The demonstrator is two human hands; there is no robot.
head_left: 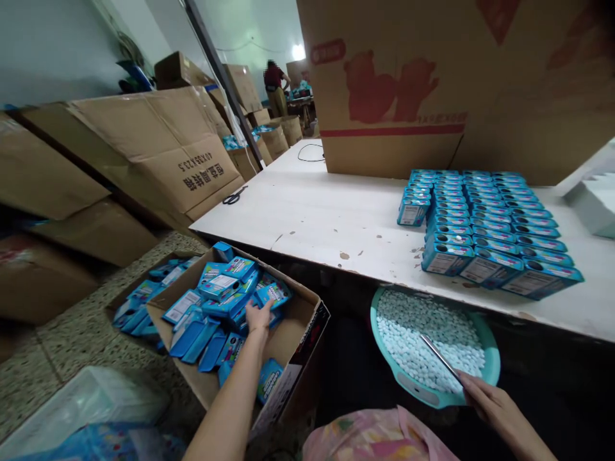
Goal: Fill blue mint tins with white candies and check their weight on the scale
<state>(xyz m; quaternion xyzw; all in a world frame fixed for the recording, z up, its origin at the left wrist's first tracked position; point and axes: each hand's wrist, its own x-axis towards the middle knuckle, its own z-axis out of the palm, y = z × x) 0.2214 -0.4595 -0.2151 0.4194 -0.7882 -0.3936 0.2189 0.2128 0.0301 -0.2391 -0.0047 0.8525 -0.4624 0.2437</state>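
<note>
My left hand (258, 317) reaches into an open cardboard box (293, 346) filled with a loose heap of small blue printed cartons. Its fingers are closed at the edge of one blue carton (273, 292) on top of the heap. My right hand (485, 397) grips a thin metal utensil (439, 355), its far end resting on the pellets; whether that end is a scoop I cannot tell. Below it is a turquoise basin (491, 358) full of small pale pellets (418, 320), partly under the table edge.
On the white table (307, 211) stand rows of upright blue cartons (494, 224). Behind them rises a large cardboard box (389, 83). Black scissors (235, 195) lie at the left table edge. More brown boxes (158, 147) stand at left. A person (275, 86) works far back.
</note>
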